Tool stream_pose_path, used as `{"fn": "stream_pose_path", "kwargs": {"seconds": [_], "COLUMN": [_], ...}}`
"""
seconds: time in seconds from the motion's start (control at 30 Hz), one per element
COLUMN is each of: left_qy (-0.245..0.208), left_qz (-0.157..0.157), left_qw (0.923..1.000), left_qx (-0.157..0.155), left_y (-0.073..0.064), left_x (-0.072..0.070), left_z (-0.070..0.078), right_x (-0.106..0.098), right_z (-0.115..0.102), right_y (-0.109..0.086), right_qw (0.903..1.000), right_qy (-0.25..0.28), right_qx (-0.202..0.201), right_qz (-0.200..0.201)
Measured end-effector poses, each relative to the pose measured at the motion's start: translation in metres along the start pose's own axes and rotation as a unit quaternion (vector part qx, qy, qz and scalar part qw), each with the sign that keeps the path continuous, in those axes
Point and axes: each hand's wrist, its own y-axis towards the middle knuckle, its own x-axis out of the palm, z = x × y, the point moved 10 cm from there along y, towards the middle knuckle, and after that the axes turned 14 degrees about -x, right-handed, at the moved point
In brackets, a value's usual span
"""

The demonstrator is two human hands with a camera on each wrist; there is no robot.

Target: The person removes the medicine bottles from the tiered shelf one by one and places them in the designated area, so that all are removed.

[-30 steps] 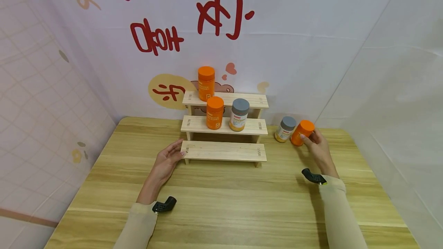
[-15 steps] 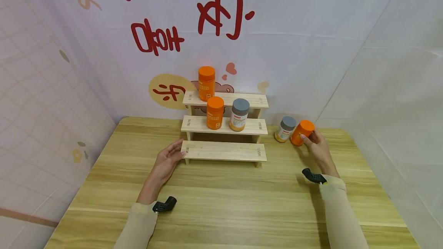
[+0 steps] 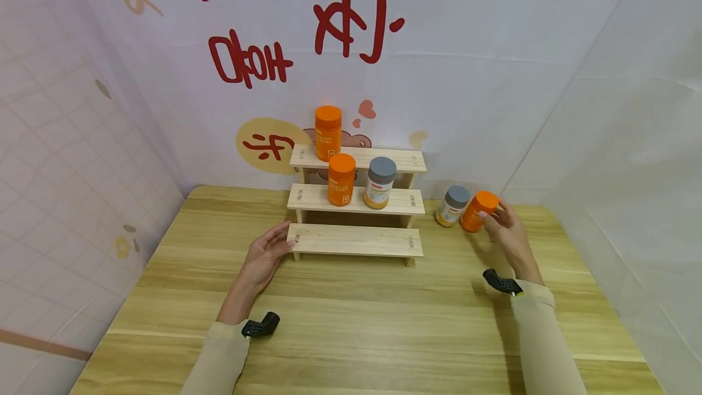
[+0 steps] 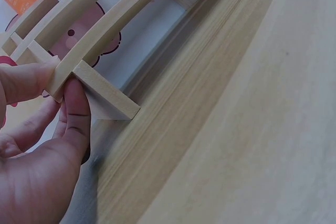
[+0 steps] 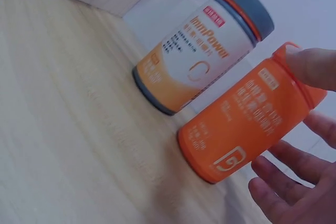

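My left hand (image 3: pixel 265 258) pinches the left end of the lowest step of a three-tier wooden display rack (image 3: pixel 356 240). In the left wrist view, thumb and fingers (image 4: pixel 76 111) lie on either side of the board. At the right, my right hand (image 3: pixel 510 239) is around the right side of an orange bottle (image 3: pixel 479 212) standing on the table. Its thumb (image 5: pixel 315 67) lies at the orange cap, while the other fingers are spread loosely beside the bottle. A grey-capped white-and-yellow bottle (image 5: pixel 197 51) stands upright close on the left.
One orange bottle (image 3: pixel 328 134) stands on the rack's top tier. The middle tier holds another orange bottle (image 3: pixel 340 183) and a grey-capped bottle (image 3: pixel 380 185). A printed cloth backdrop (image 3: pixel 466 78) rises behind the wooden table (image 3: pixel 362 322).
My right hand has shifted slightly right, its fingers loosening from the orange bottle, which stays in place. The left hand keeps its hold on the rack.
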Motion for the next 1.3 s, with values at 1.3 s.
{"fn": "stream_pose_path", "kwargs": {"seconds": [1.3], "left_qy": [0.001], "left_qz": [0.003], "left_qw": [1.0], "left_qx": [0.001], "left_y": [-0.002], "left_x": [0.001], "left_z": [0.002], "right_x": [0.0], "right_z": [-0.109], "right_y": [-0.007], "right_qw": [0.9902], "right_qy": [-0.071], "right_qx": [-0.115], "right_qz": [0.038]}}
